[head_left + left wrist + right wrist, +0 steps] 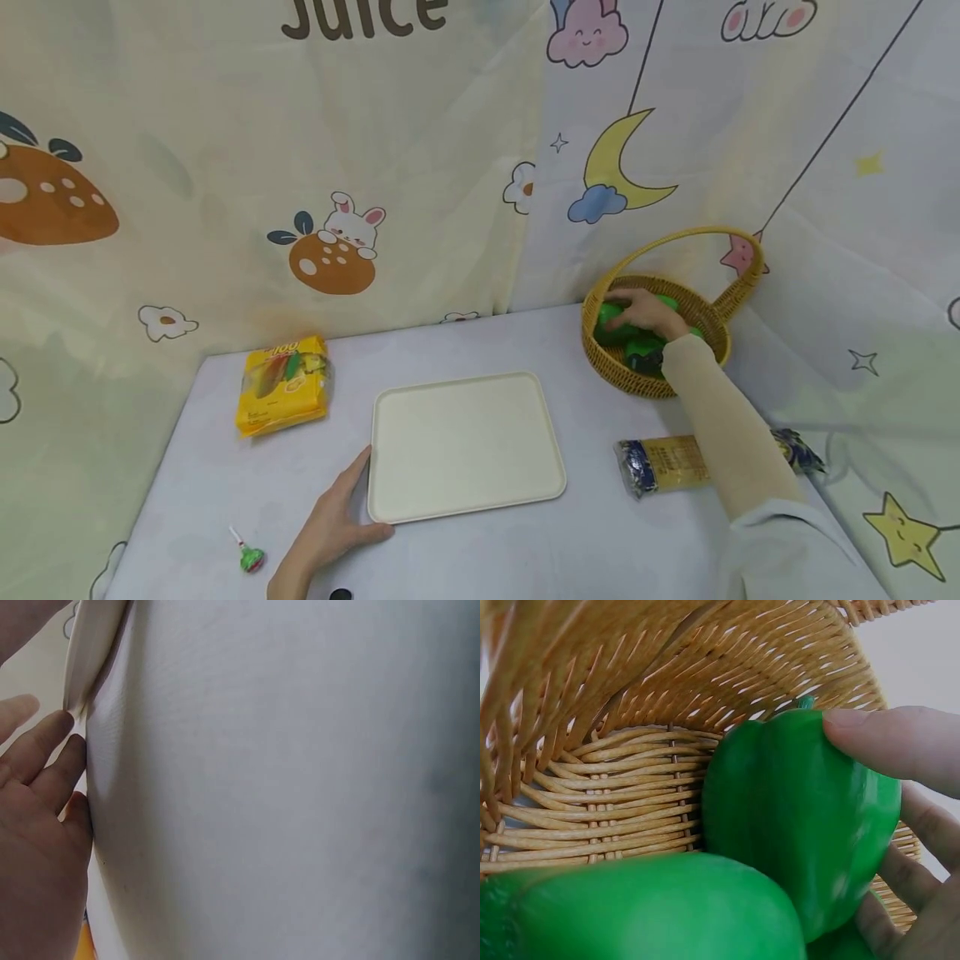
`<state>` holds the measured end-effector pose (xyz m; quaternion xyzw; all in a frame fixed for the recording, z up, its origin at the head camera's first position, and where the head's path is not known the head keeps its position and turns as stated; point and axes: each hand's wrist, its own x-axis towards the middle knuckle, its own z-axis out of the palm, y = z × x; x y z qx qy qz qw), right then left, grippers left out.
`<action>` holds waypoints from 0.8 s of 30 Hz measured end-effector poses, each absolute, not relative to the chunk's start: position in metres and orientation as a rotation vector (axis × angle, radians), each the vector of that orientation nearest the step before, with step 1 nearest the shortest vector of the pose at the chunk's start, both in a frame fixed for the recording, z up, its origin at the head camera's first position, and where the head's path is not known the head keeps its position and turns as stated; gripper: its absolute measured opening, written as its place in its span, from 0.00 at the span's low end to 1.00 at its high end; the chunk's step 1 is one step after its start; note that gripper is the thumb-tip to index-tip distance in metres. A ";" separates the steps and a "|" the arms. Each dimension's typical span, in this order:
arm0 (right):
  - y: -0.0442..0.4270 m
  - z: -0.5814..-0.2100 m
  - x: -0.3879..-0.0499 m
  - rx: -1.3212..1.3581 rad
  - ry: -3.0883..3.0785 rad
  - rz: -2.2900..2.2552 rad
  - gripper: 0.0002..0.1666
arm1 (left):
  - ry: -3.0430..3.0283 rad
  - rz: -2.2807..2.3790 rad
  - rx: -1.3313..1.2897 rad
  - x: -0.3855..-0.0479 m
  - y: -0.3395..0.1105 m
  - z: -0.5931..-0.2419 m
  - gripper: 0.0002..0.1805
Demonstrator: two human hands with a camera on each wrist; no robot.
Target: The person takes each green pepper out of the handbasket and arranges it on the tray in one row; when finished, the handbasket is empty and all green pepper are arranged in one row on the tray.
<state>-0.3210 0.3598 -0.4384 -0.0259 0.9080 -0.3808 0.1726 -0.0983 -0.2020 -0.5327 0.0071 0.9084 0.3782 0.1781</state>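
Observation:
A wicker basket with a tall handle stands at the back right of the table. My right hand reaches into it and grips a green bell pepper, thumb on one side and fingers round the other. Another green item, smooth and rounded, fills the lower part of the right wrist view. At the table's middle lies a cream rectangular tray with nothing on it. My left hand touches its near left corner, fingers extended along the left edge and thumb at the front edge.
A yellow packet with mango pictures lies at the back left. Toward the front left are a green lollipop and a small black round object. A long gold-and-blue packet lies partly beneath the right forearm. Printed curtains enclose the table.

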 end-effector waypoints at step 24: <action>0.367 -0.436 -0.318 -0.046 2.597 -1.104 0.45 | 2.593 1.105 0.083 -0.096 -0.205 -0.537 0.70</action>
